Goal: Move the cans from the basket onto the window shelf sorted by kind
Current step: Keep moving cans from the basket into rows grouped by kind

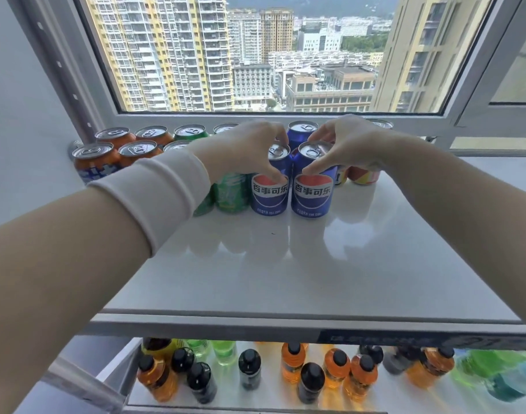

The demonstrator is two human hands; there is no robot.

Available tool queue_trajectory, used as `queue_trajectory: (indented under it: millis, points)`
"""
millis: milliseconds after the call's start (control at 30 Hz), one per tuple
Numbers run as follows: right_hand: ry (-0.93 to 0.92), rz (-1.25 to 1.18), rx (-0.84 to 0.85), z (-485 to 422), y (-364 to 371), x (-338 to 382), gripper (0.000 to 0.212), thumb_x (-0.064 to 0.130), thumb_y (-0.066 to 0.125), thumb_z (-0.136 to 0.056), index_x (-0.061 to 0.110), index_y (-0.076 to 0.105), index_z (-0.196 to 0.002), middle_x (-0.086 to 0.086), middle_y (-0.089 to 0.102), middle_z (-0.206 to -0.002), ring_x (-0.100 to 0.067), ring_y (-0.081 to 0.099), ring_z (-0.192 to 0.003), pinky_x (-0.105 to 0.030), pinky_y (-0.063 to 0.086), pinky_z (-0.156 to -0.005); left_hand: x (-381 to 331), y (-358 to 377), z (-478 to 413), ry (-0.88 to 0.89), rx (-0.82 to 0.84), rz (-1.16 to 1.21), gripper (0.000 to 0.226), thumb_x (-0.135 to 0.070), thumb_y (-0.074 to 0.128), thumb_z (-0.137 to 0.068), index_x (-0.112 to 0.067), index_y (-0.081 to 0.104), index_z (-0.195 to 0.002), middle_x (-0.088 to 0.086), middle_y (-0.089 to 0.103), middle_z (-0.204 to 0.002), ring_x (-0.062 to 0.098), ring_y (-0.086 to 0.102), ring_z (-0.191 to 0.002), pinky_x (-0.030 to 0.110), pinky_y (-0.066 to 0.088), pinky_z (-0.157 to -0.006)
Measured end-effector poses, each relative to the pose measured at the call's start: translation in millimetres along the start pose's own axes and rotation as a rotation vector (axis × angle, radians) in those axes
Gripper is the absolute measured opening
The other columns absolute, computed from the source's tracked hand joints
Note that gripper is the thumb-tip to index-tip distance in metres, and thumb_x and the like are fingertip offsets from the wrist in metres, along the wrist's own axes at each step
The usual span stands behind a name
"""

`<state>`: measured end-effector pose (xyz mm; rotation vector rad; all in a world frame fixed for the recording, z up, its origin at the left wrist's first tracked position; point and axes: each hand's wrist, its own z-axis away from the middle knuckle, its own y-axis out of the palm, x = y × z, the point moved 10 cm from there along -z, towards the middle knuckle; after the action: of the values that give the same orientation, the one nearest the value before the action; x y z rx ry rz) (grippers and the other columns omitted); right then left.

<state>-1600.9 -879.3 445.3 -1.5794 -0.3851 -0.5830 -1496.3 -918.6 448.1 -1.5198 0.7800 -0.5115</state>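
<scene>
To the left of the left hand (246, 150) stand orange cans (97, 162), then green cans (230, 189) just beside it. That hand grips the left blue can (269, 192) by its top, thumb down the front. The right hand (348, 144) grips the right blue can (312, 195) likewise. Both cans stand upright on the window shelf (285, 264), side by side, each under its own hand, so the next move is probably straight up and off.
</scene>
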Motion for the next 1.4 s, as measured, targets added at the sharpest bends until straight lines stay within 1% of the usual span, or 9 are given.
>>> queue_trajectory:
  millis: [133, 267, 367, 533, 767, 900, 1067, 1267, 1400]
  points:
    - [-0.016, 0.015, 0.009, -8, -1, -3, 0.066, 0.032, 0.082, -0.065, 0.020, 0.056, -0.124, -0.002, 0.054, -0.129, -0.016, 0.050, -0.102, -0.031, 0.046, -0.083, 8, 1, -3, -0.021, -0.006, 0.031, 0.072, -0.041, 0.078, -0.068, -0.018, 0.047, -0.128, 0.004, 0.051, -0.133, 0.022, 0.046, -0.123, 0.040, 0.040, -0.101]
    - [-0.056, 0.018, 0.011, -14, -1, -1, 0.069, 0.029, 0.080, -0.068, 0.016, 0.053, -0.130, -0.001, 0.053, -0.131, -0.012, 0.047, -0.102, -0.026, 0.040, -0.084, 10, 0, -5, -0.012, -0.005, -0.015, 0.072, -0.048, 0.076, -0.067, -0.021, 0.048, -0.127, 0.001, 0.055, -0.126, 0.023, 0.039, -0.121, 0.040, 0.039, -0.096]
    - [-0.075, -0.006, 0.009, -18, 0, -3, 0.070, 0.026, 0.079, -0.071, 0.012, 0.050, -0.133, -0.002, 0.054, -0.133, -0.007, 0.046, -0.102, -0.021, 0.036, -0.084, 11, 0, -8, -0.015, 0.009, -0.021, 0.072, -0.050, 0.076, -0.066, -0.023, 0.048, -0.127, 0.003, 0.055, -0.124, 0.022, 0.042, -0.118, 0.041, 0.040, -0.096]
    - [-0.097, 0.007, -0.021, -24, 1, -4, 0.067, 0.028, 0.078, -0.073, 0.012, 0.050, -0.131, -0.002, 0.054, -0.131, -0.009, 0.046, -0.102, -0.022, 0.036, -0.085, 10, -1, -14, -0.004, 0.021, -0.042, 0.072, -0.047, 0.076, -0.068, -0.020, 0.047, -0.128, 0.007, 0.047, -0.124, 0.020, 0.041, -0.113, 0.033, 0.036, -0.088]
    - [-0.106, -0.033, -0.053, -26, -1, -10, 0.057, 0.030, 0.079, -0.070, 0.020, 0.051, -0.119, -0.001, 0.054, -0.124, -0.015, 0.049, -0.104, -0.030, 0.044, -0.085, 14, 2, -20, -0.020, 0.031, -0.061, 0.072, -0.048, 0.075, -0.068, -0.022, 0.046, -0.130, 0.008, 0.045, -0.127, 0.024, 0.037, -0.121, 0.038, 0.035, -0.094]
    - [-0.114, -0.080, -0.082, -27, -2, -12, 0.050, 0.028, 0.079, -0.070, 0.021, 0.050, -0.110, 0.001, 0.053, -0.119, -0.014, 0.049, -0.102, -0.028, 0.043, -0.079, 15, 2, -20, -0.022, 0.041, -0.058, 0.074, -0.048, 0.074, -0.069, -0.021, 0.045, -0.131, 0.009, 0.043, -0.126, 0.024, 0.038, -0.119, 0.034, 0.035, -0.091]
    - [-0.133, -0.084, -0.114, -26, -3, -13, 0.047, 0.028, 0.079, -0.070, 0.021, 0.050, -0.106, 0.001, 0.053, -0.117, -0.013, 0.049, -0.102, -0.026, 0.041, -0.081, 14, 3, -19, -0.021, 0.044, -0.051, 0.074, -0.048, 0.074, -0.069, -0.021, 0.045, -0.132, 0.009, 0.043, -0.125, 0.024, 0.037, -0.118, 0.034, 0.034, -0.090]
    - [-0.155, -0.074, -0.124, -24, -1, -12, 0.053, 0.027, 0.078, -0.072, 0.014, 0.051, -0.116, 0.004, 0.052, -0.114, -0.010, 0.048, -0.102, -0.023, 0.039, -0.081, 15, 5, -17, -0.038, 0.043, -0.056, 0.074, -0.048, 0.073, -0.070, -0.021, 0.044, -0.132, 0.009, 0.042, -0.127, 0.025, 0.034, -0.123, 0.038, 0.034, -0.096]
    - [-0.185, -0.052, -0.160, -21, 1, -9, 0.057, 0.025, 0.076, -0.075, 0.010, 0.048, -0.123, 0.000, 0.053, -0.123, -0.008, 0.046, -0.104, -0.019, 0.037, -0.082, 13, 4, -14, -0.038, 0.010, -0.088, 0.072, -0.048, 0.070, -0.074, -0.020, 0.042, -0.134, 0.011, 0.042, -0.129, 0.026, 0.030, -0.125, 0.037, 0.032, -0.098]
